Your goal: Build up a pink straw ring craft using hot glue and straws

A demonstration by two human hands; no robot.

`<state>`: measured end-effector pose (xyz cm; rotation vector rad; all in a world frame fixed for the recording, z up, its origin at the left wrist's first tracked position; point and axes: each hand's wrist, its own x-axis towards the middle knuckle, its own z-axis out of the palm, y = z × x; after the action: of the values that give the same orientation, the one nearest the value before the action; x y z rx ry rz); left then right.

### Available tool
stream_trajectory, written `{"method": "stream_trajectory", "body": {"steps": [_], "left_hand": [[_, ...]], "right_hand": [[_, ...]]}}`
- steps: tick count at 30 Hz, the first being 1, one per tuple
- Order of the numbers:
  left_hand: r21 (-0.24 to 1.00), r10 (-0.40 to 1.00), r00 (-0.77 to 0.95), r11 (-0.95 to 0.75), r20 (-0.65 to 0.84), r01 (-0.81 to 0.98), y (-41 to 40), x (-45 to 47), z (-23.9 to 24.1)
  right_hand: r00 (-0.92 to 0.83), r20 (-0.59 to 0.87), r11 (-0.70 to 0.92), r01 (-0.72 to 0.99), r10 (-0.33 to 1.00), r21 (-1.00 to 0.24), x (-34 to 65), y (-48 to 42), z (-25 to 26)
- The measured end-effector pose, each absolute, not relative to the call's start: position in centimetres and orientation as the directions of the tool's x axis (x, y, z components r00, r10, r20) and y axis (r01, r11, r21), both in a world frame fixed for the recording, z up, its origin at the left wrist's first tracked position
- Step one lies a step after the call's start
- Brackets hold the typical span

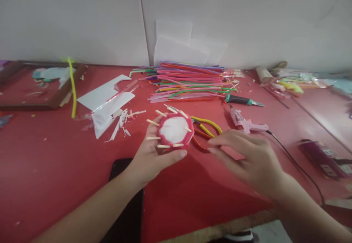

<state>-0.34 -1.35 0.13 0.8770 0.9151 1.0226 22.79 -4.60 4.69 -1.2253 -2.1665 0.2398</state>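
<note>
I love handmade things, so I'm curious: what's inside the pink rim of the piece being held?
Inside the pink rim is a white surface; pale sticks are set around the rim. Whatever lies beneath the white surface is covered, so I cannot tell.

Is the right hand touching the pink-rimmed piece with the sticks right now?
Apart. The head view shows the right hand to the right of the pink-rimmed piece, red tabletop and part of the pliers showing between.

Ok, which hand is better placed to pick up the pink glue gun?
Likely the right hand: it appears empty and is nearer the pink glue gun; the left hand holds the pink-rimmed piece.
</note>
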Motion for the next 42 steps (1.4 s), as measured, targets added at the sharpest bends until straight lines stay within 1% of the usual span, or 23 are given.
{"method": "stream_trajectory", "body": {"steps": [2, 4, 6, 8, 10, 11, 13, 15, 17, 20, 23, 26, 28, 32, 38, 42], "left_hand": [[0.919, 0.955, 0.231, 0.254, -0.188, -0.302, -1.4, -0.4, 0.0], [0.915, 0.963, 0.200, 0.240, -0.181, -0.323, -1.4, -0.4, -0.1], [0.906, 0.969, 0.173, 0.228, -0.176, -0.358, -1.5, -0.3, -0.1], [0.896, 0.977, 0.136, 0.204, -0.163, -0.394, -1.6, -0.2, -0.1], [0.888, 0.984, 0.088, 0.176, -0.153, -0.425, -1.5, -0.1, 0.1], [0.883, 0.985, 0.062, 0.170, -0.159, -0.438, -1.5, -0.1, 0.2], [0.858, 0.982, 0.030, 0.175, -0.184, -0.482, -1.2, -0.1, 0.5], [0.811, 0.977, 0.019, 0.186, -0.211, -0.555, -0.9, -0.1, 0.8], [0.749, 0.969, 0.025, 0.205, -0.244, -0.631, -0.6, -0.2, 1.0], [0.657, 0.948, 0.048, 0.255, -0.316, -0.709, -0.2, -0.5, 1.3], [0.587, 0.927, 0.058, 0.282, -0.371, -0.759, -0.1, -0.8, 1.5], [0.538, 0.904, 0.045, 0.292, -0.425, -0.791, 0.0, -1.0, 1.6], [0.529, 0.898, 0.038, 0.292, -0.438, -0.797, 0.0, -1.0, 1.6], [0.540, 0.914, 0.054, 0.284, -0.402, -0.792, 0.0, -1.0, 1.6], [0.556, 0.940, 0.150, 0.304, -0.306, -0.774, -0.3, -0.9, 1.2], [0.568, 0.929, 0.126, 0.316, -0.349, -0.760, -0.4, -0.8, 1.1]], "right_hand": [[-0.335, 0.432, 0.525, 0.713, 0.837, -0.464, 21.9, -3.5, 3.8], [-0.256, 0.401, 0.423, 0.806, 0.880, -0.413, 22.0, -2.4, 2.3], [-0.201, 0.306, 0.294, 0.909, 0.931, -0.296, 22.6, -1.5, 0.9], [-0.218, 0.183, 0.254, 0.947, 0.958, -0.199, 23.0, -1.0, -0.1], [-0.245, 0.075, 0.254, 0.953, 0.967, -0.164, 23.0, -0.9, -0.3], [-0.228, 0.026, 0.229, 0.961, 0.973, -0.154, 22.8, -0.9, -0.1], [-0.115, -0.064, 0.107, 0.987, 0.991, -0.117, 22.5, -1.1, 0.4], [0.004, -0.100, -0.013, 0.996, 0.995, -0.090, 22.4, -1.4, 0.6], [0.058, -0.051, -0.064, 0.992, 0.997, -0.113, 22.7, -1.7, 0.4], [0.072, 0.126, -0.046, 0.979, 0.989, -0.197, 23.5, -2.1, -0.4], [0.000, 0.326, 0.104, 0.949, 0.945, -0.299, 23.6, -2.4, -0.8], [-0.084, 0.446, 0.269, 0.889, 0.891, -0.370, 22.9, -2.8, -0.4], [-0.139, 0.468, 0.332, 0.872, 0.873, -0.360, 22.4, -3.0, 0.0], [-0.249, 0.483, 0.424, 0.855, 0.839, -0.297, 21.9, -2.9, -0.1], [-0.225, 0.544, 0.417, 0.872, 0.808, -0.258, 22.0, -2.7, -0.9], [-0.210, 0.539, 0.403, 0.875, 0.815, -0.268, 21.9, -2.7, -1.1]]}}
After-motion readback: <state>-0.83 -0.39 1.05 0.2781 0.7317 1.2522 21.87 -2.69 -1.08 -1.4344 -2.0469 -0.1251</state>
